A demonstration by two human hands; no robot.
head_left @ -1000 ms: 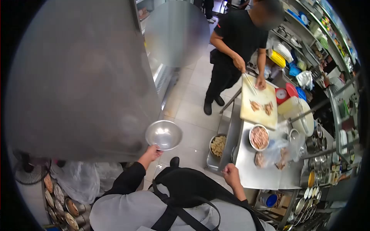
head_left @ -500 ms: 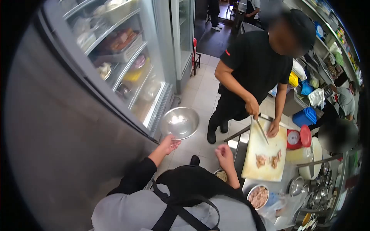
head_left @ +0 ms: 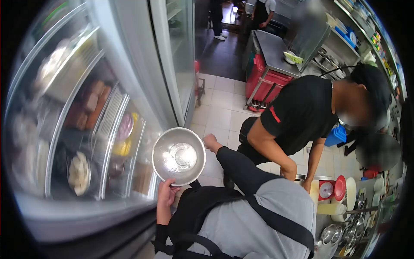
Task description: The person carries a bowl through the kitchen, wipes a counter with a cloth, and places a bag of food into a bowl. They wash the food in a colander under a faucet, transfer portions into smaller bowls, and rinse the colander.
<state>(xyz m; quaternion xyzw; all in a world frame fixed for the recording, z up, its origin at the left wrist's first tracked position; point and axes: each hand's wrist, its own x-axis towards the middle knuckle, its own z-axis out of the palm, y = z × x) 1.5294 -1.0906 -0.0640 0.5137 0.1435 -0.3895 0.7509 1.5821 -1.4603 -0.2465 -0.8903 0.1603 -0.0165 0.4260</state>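
My left hand [head_left: 166,193] grips the near rim of a metal bowl [head_left: 177,157], thumb over the edge. The bowl is tilted so its inside faces me, and nothing lies in it. My right hand [head_left: 211,142] is at the end of an outstretched arm, close beside the bowl's right rim, with its fingers curled in. Left of the bowl stand the lit shelves of a refrigerator [head_left: 97,56]. A bowl of pale pieces [head_left: 79,172] sits on one shelf, and reddish-brown blocks [head_left: 92,101] lie on another.
A co-worker in black [head_left: 297,108] bends over a counter at my right, near a red scale [head_left: 326,190]. Several metal bowls [head_left: 331,234] are at the lower right. A steel table [head_left: 271,47] stands over a red bin [head_left: 261,82]. Other people stand farther back.
I have turned toward the refrigerator, and the bowl is now beside its shelves. My right arm has stretched out from near my body to the bowl's far right side. The co-worker leans lower.
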